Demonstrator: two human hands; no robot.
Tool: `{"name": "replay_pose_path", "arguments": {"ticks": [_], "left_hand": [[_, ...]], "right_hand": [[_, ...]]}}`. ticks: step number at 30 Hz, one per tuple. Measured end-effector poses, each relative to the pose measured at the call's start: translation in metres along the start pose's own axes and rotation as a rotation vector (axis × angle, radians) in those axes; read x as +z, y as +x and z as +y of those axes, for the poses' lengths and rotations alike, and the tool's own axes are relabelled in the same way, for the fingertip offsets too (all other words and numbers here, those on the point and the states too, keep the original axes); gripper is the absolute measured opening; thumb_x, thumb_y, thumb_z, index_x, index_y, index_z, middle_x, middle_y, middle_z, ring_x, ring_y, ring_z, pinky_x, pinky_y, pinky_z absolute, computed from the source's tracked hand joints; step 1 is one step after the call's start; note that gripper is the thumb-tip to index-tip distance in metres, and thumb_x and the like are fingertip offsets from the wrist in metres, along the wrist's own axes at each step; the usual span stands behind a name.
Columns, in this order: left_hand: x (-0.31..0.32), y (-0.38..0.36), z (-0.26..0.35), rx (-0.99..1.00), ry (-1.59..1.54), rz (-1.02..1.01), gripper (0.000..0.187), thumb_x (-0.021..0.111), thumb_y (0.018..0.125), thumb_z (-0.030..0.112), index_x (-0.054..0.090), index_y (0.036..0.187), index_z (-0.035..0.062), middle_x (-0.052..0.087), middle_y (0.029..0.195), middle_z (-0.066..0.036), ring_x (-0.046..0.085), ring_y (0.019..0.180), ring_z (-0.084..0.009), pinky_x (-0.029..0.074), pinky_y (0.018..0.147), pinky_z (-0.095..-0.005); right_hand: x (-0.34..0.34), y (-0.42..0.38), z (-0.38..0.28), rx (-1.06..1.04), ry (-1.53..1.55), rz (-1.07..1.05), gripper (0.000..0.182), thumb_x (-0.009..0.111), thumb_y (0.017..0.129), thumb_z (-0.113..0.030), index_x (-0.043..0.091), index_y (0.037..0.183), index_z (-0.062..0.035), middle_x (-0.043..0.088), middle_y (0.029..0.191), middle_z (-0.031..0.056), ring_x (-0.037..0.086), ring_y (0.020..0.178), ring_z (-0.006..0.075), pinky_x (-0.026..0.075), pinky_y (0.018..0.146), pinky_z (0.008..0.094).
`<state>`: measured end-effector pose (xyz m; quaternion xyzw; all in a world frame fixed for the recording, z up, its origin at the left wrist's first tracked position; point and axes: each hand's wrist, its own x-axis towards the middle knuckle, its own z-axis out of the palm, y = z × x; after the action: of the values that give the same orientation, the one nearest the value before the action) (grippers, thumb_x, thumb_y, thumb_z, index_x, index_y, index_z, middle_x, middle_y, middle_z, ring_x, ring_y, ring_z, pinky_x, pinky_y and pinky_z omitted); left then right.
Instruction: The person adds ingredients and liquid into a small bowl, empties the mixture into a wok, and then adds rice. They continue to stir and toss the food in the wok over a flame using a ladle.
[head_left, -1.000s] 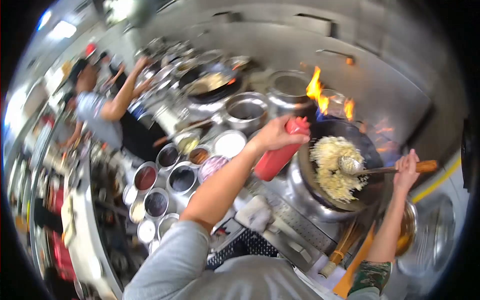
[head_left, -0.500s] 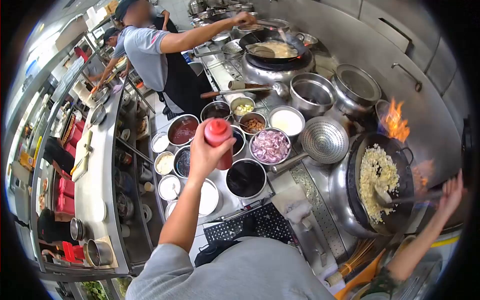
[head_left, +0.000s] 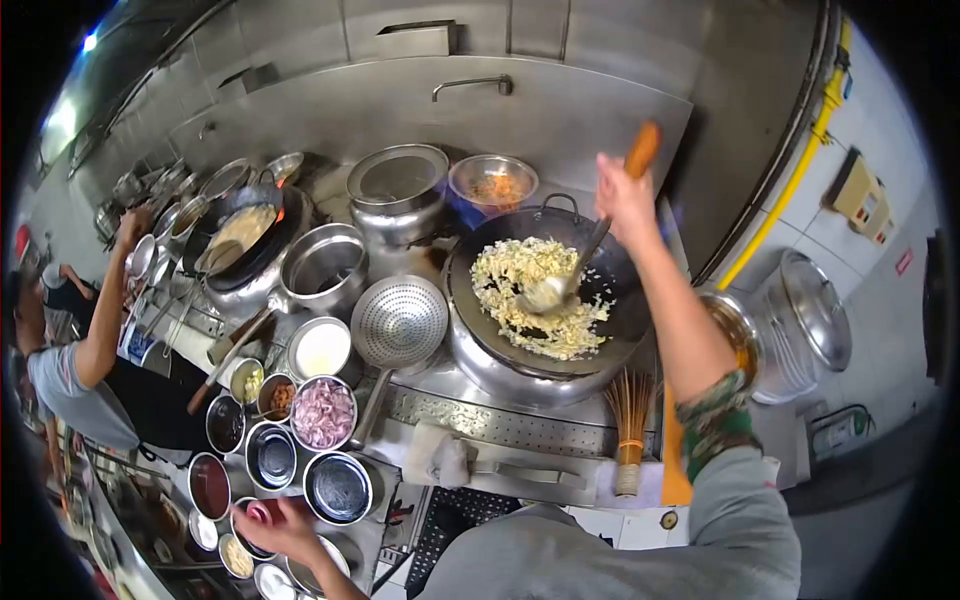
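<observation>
My right hand [head_left: 628,200] is closed around a ladle [head_left: 590,255] near its orange-brown handle end. The ladle's bowl rests among chopped egg-and-white pieces [head_left: 510,285] in the large wok [head_left: 625,300]. At the lower left, my left hand [head_left: 278,530] is around a red squeeze bottle [head_left: 258,512], low among the pots; the bottle's body is mostly hidden. Beside that hand stand a pot of dark liquid [head_left: 338,488], a bowl of sliced purple onion [head_left: 323,412] and a pot of red sauce [head_left: 210,486].
A perforated strainer [head_left: 400,322] lies left of the wok. Behind are a lidded pot [head_left: 398,180] and a metal bowl [head_left: 493,185]. A bamboo brush [head_left: 630,430] stands at the front edge. A co-worker's arm [head_left: 105,300] reaches toward a second wok [head_left: 240,240] at left.
The view has turned right. My left hand has lowered the red bottle among the pots. My right hand has brought the ladle more upright, and the flames behind the wok are gone.
</observation>
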<state>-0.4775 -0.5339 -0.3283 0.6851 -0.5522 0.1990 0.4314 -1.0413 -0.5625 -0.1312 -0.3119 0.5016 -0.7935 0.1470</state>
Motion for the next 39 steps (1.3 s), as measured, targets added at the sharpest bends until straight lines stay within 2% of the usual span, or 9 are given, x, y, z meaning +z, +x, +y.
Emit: {"name": "replay_pose_path", "arguments": {"ticks": [4, 6, 9, 14, 16, 21, 27, 34, 39], "left_hand": [[0.0, -0.024, 0.144, 0.123, -0.746, -0.472, 0.073, 0.073, 0.066, 0.01, 0.039, 0.129, -0.0018, 0.044, 0.129, -0.017, 0.042, 0.117, -0.0357, 0.03, 0.102, -0.0436], [-0.002, -0.023, 0.236, 0.679, -0.735, -0.717, 0.07, 0.076, 0.067, 0.025, 0.045, 0.126, 0.0031, 0.047, 0.125, -0.016, 0.043, 0.115, -0.0368, 0.032, 0.099, -0.0454], [0.052, -0.074, 0.317, 0.956, -1.032, -0.955, 0.034, 0.066, 0.079, 0.025, 0.057, 0.101, 0.0008, 0.056, 0.097, -0.016, 0.051, 0.093, -0.0343, 0.041, 0.079, -0.0423], [0.01, -0.052, 0.309, 0.863, -1.025, -0.919, 0.017, 0.064, 0.08, 0.019, 0.059, 0.08, 0.0025, 0.056, 0.079, -0.014, 0.05, 0.077, -0.0345, 0.04, 0.07, -0.0414], [-0.024, -0.042, 0.312, 0.779, -1.049, -0.888, 0.015, 0.064, 0.081, 0.017, 0.059, 0.079, 0.0029, 0.055, 0.079, -0.014, 0.05, 0.076, -0.0335, 0.039, 0.068, -0.0407], [0.05, -0.098, 0.29, 0.846, -1.041, -0.888, 0.015, 0.062, 0.079, 0.018, 0.058, 0.079, 0.0036, 0.055, 0.078, -0.015, 0.05, 0.077, -0.0338, 0.04, 0.069, -0.0442], [-0.026, -0.048, 0.259, 0.843, -1.073, -0.927, 0.014, 0.065, 0.077, 0.017, 0.058, 0.082, 0.0047, 0.052, 0.079, -0.013, 0.049, 0.077, -0.0319, 0.039, 0.066, -0.0438], [0.06, -0.095, 0.272, 0.85, -0.94, -0.963, 0.011, 0.064, 0.077, 0.013, 0.059, 0.079, 0.0039, 0.054, 0.083, -0.015, 0.051, 0.082, -0.0347, 0.042, 0.071, -0.0445], [0.025, -0.063, 0.278, 0.79, -1.166, -0.857, 0.01, 0.065, 0.076, 0.012, 0.06, 0.079, 0.0041, 0.054, 0.08, -0.013, 0.051, 0.08, -0.0338, 0.042, 0.071, -0.043]], "right_hand": [[-0.038, 0.011, -0.04, -0.035, -0.057, -0.024, 0.026, 0.065, 0.083, -0.024, 0.044, 0.073, -0.0129, 0.032, 0.049, -0.0073, 0.029, 0.035, 0.0051, 0.022, 0.033, 0.0231], [-0.05, 0.001, -0.002, -0.092, -0.08, 0.127, 0.028, 0.063, 0.084, -0.021, 0.044, 0.069, -0.0092, 0.038, 0.048, -0.0034, 0.036, 0.036, 0.0077, 0.028, 0.033, 0.0247], [-0.047, 0.023, 0.027, -0.024, 0.114, 0.15, 0.024, 0.062, 0.084, -0.019, 0.045, 0.071, -0.0086, 0.038, 0.051, -0.0031, 0.034, 0.036, 0.0089, 0.028, 0.033, 0.0266], [-0.058, 0.027, -0.081, 0.252, 0.108, 0.082, 0.024, 0.056, 0.086, -0.019, 0.04, 0.068, -0.0165, 0.028, 0.049, -0.0058, 0.029, 0.037, 0.0069, 0.026, 0.034, 0.0263], [-0.06, 0.022, -0.076, 0.257, 0.102, -0.06, 0.025, 0.056, 0.086, -0.02, 0.039, 0.069, -0.0162, 0.028, 0.049, -0.0058, 0.027, 0.037, 0.0061, 0.025, 0.034, 0.0257], [-0.021, -0.005, -0.029, -0.009, -0.078, 0.216, 0.02, 0.058, 0.085, -0.017, 0.045, 0.07, -0.0122, 0.028, 0.048, -0.0057, 0.029, 0.036, 0.0085, 0.027, 0.034, 0.0287], [-0.049, -0.013, -0.067, 0.057, 0.047, 0.191, 0.028, 0.06, 0.084, -0.021, 0.041, 0.065, -0.0145, 0.029, 0.048, -0.0054, 0.03, 0.038, 0.008, 0.028, 0.036, 0.0268], [0.004, -0.005, 0.004, -0.274, -0.284, 0.219, 0.026, 0.062, 0.084, -0.019, 0.045, 0.067, -0.0093, 0.038, 0.046, -0.0019, 0.035, 0.034, 0.0108, 0.03, 0.033, 0.0279], [-0.014, -0.014, -0.041, -0.11, -0.073, 0.093, 0.028, 0.064, 0.084, -0.022, 0.043, 0.07, -0.0119, 0.034, 0.049, -0.0044, 0.031, 0.035, 0.0078, 0.027, 0.034, 0.026]]}}
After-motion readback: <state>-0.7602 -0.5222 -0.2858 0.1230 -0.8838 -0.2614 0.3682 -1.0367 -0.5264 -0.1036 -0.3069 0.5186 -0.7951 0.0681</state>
